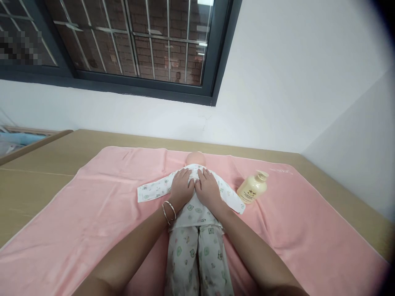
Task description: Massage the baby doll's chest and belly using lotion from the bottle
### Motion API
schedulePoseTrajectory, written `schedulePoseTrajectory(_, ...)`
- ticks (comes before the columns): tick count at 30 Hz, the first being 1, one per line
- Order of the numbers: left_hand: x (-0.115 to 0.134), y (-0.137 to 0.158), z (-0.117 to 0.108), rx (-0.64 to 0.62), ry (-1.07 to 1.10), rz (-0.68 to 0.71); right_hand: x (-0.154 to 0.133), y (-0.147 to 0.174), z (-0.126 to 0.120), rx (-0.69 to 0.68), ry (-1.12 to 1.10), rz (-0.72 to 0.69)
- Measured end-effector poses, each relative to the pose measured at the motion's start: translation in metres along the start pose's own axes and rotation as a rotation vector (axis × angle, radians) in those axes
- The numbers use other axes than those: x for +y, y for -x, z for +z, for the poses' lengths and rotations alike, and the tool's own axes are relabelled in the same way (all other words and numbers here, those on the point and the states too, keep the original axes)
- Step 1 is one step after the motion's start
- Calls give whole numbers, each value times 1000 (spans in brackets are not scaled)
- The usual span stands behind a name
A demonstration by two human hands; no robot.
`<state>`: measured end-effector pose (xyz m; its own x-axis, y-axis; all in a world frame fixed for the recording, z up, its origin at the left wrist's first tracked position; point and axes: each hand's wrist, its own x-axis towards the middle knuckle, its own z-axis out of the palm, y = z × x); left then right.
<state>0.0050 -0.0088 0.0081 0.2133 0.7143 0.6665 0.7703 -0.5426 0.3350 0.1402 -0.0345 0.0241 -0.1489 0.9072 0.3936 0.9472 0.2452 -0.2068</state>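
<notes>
A bald baby doll [198, 210] in a white top and trousers with small printed motifs lies stretched out on a pink blanket [117, 197], its head at the far end. My left hand [182, 186] rests flat on the left side of its upper body, with the fingers pointing toward the head. On the other side, my right hand [208, 186] lies flat in the same way, and the thumbs come close together in the middle. Neither hand grips anything. The doll's sleeves spread out to both sides, and its feet are out of frame.
A pale yellow pump bottle [252, 188] leans or lies tilted beside the right sleeve. Under the blanket is a wooden surface [46, 176], meeting a white wall [271, 82]. A dark-framed window [212, 88] is above. Past the raised left edge are blue items [21, 139].
</notes>
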Motion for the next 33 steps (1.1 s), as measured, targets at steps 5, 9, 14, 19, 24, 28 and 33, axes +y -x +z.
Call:
schedulePoseTrajectory(5, -1, 0, 1, 1, 24, -11, -1, -1, -3, -11, 10, 5)
schedulePoseTrajectory(9, -1, 1, 0, -2, 56, -25, -2, -1, -25, -73, -49, -10)
schedulePoseTrajectory(14, 0, 5, 0, 33, 103, -77, -1, 0, -38, -9, -102, 8)
schedulePoseTrajectory(19, 0, 9, 0, 70, 144, -123, 1, -2, -13, 30, -122, -129)
schedulePoseTrajectory(24, 1, 9, -1, 69, 175, -127, 2, 0, -8, 34, -220, -70)
schedulePoseTrajectory(28, 2, 10, -1, 76, 170, -126, -2, 3, -7, 115, -245, -66)
schedulePoseTrajectory(33, 1, 11, 1, 74, 153, -133, -4, 4, -5, 111, -225, -123)
